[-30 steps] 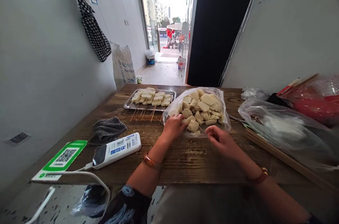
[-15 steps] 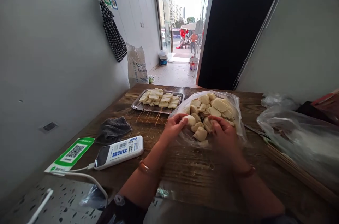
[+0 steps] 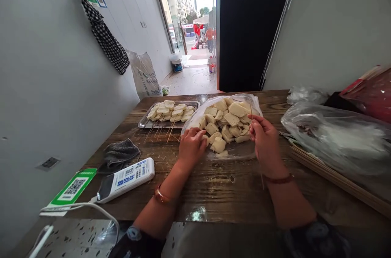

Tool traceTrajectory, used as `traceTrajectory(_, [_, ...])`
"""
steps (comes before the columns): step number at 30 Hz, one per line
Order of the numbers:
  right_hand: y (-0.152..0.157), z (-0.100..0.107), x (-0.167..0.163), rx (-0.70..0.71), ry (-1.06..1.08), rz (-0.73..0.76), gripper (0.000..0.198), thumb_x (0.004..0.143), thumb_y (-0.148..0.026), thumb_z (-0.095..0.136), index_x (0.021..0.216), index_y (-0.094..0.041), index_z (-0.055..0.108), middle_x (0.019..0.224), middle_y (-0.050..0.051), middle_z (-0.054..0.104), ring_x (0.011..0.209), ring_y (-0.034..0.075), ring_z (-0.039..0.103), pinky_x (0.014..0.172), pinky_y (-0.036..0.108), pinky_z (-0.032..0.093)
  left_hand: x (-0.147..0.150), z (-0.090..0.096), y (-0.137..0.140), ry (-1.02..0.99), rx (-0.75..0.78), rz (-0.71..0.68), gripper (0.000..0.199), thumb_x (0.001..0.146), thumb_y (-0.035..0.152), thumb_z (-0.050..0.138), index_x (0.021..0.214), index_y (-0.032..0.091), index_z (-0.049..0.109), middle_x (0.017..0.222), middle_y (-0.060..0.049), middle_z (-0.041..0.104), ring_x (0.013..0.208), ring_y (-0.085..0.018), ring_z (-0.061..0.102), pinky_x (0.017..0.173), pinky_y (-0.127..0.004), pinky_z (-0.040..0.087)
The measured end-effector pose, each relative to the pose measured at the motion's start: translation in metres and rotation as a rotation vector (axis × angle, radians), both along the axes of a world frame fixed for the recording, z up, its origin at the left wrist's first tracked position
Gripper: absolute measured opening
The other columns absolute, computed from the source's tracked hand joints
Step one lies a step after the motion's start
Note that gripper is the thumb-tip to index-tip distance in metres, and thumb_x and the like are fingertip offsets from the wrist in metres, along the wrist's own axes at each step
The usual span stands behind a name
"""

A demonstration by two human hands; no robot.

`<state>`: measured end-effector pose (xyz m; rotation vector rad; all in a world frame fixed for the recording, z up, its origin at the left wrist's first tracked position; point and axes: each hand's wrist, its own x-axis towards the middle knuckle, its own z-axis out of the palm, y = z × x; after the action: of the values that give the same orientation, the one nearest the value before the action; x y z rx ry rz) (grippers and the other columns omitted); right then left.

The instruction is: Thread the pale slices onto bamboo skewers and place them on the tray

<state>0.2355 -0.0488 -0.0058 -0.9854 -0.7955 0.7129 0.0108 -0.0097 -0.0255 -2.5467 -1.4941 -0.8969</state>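
Note:
An open clear plastic bag point(image 3: 256, 105) full of pale steamed bun slices point(image 3: 231, 119) lies on the wooden table point(image 3: 214, 193). At its left edge my left hand point(image 3: 192, 144) is closed, palm down, on a bun slice point(image 3: 205, 140) that its fingers partly hide. My right hand point(image 3: 264, 138), at the bag's right side, pinches a thin wooden skewer point(image 3: 251, 110). The skewer stands nearly upright, its tip above the fingers and its lower end below the wrist; no slice shows on it. Left of the bag, a metal tray point(image 3: 143, 121) bears skewered slices point(image 3: 171, 110).
A bundle of wooden sticks point(image 3: 332, 178) and a large plastic bag point(image 3: 342, 132) lie on the right, near scissors point(image 3: 285, 134). A dark cloth point(image 3: 120, 153), a white power bank point(image 3: 134, 178) with a cable and a green QR card point(image 3: 73, 188) lie on the left.
My right hand has left the slices and moved right; a skewer now shows in it. My left hand has drawn back to the bag's left edge. The view has turned rightward.

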Motion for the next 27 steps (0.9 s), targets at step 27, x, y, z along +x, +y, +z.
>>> traceTrajectory(27, [0.007, 0.004, 0.012, 0.015, 0.022, -0.011, 0.033, 0.081, -0.040, 0.052, 0.100, -0.015, 0.064, 0.059, -0.007, 0.044, 0.048, 0.009, 0.035, 0.045, 0.022, 0.030, 0.138, 0.057, 0.080, -0.063, -0.201, 0.007, 0.044, 0.078, 0.027, 0.062, 0.120, 0.016, 0.062, 0.104, -0.012, 0.067, 0.099, -0.027, 0.060, 0.089, -0.038, 0.043])
